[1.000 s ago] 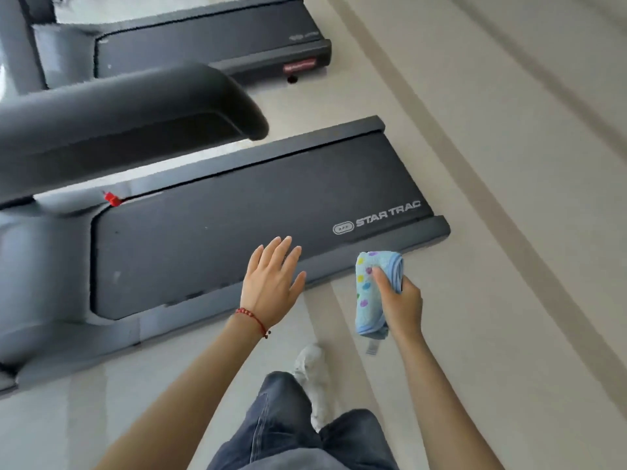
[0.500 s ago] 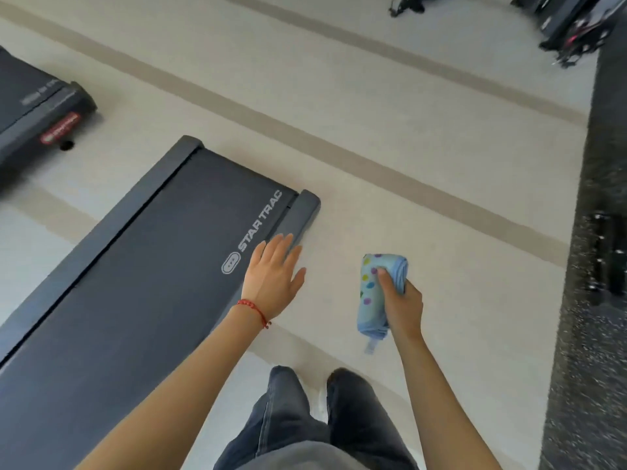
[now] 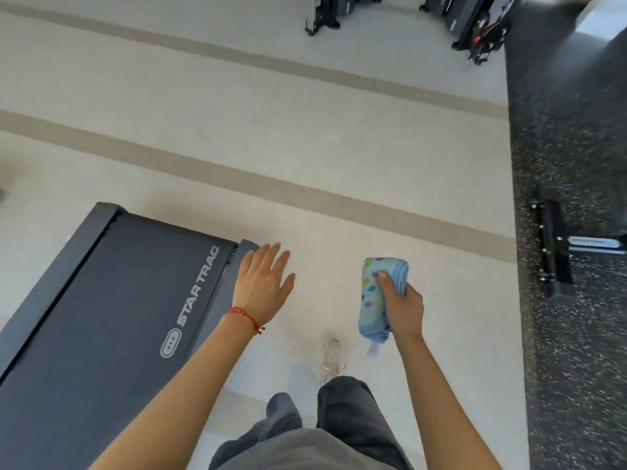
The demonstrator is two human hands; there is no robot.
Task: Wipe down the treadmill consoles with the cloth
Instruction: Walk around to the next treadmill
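Note:
My right hand [image 3: 402, 305] grips a rolled light-blue cloth [image 3: 373, 296] with coloured dots, held upright in the air over the pale floor. My left hand [image 3: 263, 283] is spread flat with straight fingers and holds nothing; it hovers just past the rear right corner of a dark Star Trac treadmill deck [image 3: 101, 317]. No treadmill console is in view. My legs in grey trousers and a white shoe [image 3: 332, 356] show below the hands.
Pale floor with tan stripes stretches ahead. A dark speckled rubber mat [image 3: 573, 334] runs along the right side, with a black machine foot [image 3: 553, 249] on it. More equipment bases [image 3: 471, 22] stand at the far top.
The view has swung right, away from the treadmill handrail and neighbouring treadmill, toward open floor and the rubber mat. Both hands keep their pose; the cloth stays in my right hand.

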